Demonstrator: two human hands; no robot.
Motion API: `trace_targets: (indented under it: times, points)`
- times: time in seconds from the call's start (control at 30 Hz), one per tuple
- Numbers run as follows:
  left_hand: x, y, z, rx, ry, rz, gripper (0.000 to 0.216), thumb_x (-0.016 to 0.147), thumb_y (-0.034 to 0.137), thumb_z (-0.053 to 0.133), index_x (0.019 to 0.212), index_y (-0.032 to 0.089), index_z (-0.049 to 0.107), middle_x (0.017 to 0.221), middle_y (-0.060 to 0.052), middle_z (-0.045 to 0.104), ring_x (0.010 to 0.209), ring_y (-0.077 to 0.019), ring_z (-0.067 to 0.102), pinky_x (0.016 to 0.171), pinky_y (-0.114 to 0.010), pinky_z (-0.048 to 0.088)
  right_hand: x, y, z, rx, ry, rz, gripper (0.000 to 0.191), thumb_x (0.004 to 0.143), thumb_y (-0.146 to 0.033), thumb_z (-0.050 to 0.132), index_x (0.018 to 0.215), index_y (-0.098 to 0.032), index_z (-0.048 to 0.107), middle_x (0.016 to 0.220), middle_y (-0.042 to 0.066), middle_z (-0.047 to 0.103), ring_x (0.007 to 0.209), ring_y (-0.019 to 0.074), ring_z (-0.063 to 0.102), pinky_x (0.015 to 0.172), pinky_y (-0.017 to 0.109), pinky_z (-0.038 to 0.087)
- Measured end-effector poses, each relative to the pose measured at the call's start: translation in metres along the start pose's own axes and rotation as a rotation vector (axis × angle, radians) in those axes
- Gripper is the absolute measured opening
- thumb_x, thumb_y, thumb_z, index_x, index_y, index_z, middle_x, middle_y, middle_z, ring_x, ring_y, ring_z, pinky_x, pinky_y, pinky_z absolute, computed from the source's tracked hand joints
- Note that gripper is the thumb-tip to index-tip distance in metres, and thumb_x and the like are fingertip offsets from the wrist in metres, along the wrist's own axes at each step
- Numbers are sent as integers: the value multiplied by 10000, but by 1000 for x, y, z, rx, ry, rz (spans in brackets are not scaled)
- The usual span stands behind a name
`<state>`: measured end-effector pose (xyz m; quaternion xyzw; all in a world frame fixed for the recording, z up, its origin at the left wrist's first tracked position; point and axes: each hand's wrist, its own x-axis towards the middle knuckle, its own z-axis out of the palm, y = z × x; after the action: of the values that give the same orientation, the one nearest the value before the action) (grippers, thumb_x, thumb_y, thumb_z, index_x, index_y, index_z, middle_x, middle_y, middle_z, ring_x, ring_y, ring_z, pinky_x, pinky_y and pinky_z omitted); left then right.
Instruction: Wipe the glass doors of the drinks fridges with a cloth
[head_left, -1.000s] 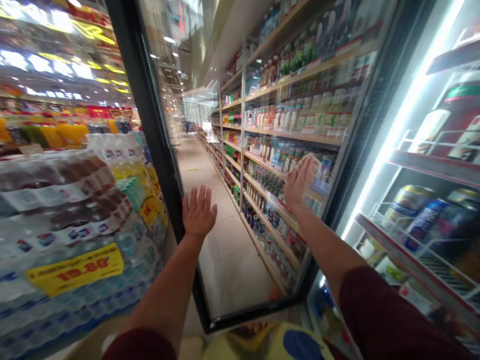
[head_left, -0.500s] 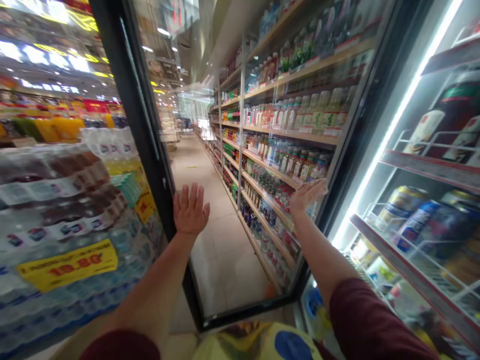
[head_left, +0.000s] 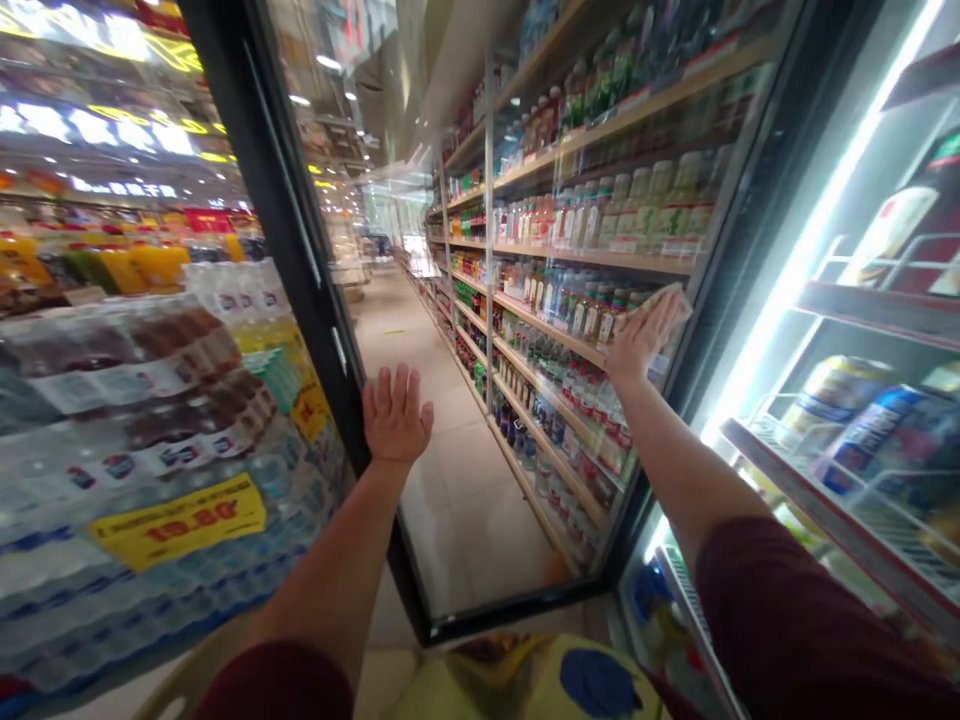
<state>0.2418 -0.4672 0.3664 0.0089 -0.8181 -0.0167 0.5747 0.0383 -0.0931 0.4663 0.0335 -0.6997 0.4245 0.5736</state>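
A black-framed glass door point(head_left: 465, 540) of a drinks fridge stands swung open in front of me. My left hand point(head_left: 396, 415) lies flat on the glass near the frame's left side, fingers stretched out, holding nothing. Higher up, on the right part of the pane, my right hand point(head_left: 639, 340) presses a pale cloth point(head_left: 679, 300) to the glass. Part of the cloth is hidden under the fingers. Rows of bottles on wooden shelves point(head_left: 585, 250) show in the glass; I cannot tell whether they are reflected or behind it.
At right are the lit fridge's wire shelves, with cans point(head_left: 885, 430) and dark bottles point(head_left: 907, 215). Stacked packs of bottled drinks point(head_left: 142, 400) with a yellow price sign point(head_left: 184, 520) stand at left. A yellow garment point(head_left: 517, 685) shows at the bottom edge.
My right hand has moved up and to the right across the glass with the cloth. My left hand stays flat on the pane. The view has shifted slightly.
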Motion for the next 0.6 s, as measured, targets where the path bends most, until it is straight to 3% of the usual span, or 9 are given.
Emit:
trace_targets:
  times: [0.23,0.47,0.6]
  points:
    - [2,3,-1,22,4,10,597,1040,433,461,1551,134,541,1617,-193,459,1623,-325,215,1340,-600,94,-68,-14,-11,2,-83,-193,645,1062,-328,235,1601,3,363,1651,250,363,1634,286,195,1309,606,237]
    - [2,0,2,-4,11,-8,610,1039,463,452,1548,139,546,1617,-186,463,1623,-315,223,1344,-587,94,-25,-57,1,-14,-121,-337,633,1098,-333,204,1643,-32,319,1716,195,269,1648,250,119,1346,512,185]
    - [3,-1,3,-4,6,-2,599,1040,446,455,1547,139,544,1614,-190,468,1620,-326,232,1342,-597,92,-85,-53,-7,-45,-231,-461,578,1086,-297,276,1599,-86,439,1652,177,416,1617,263,251,1327,524,240]
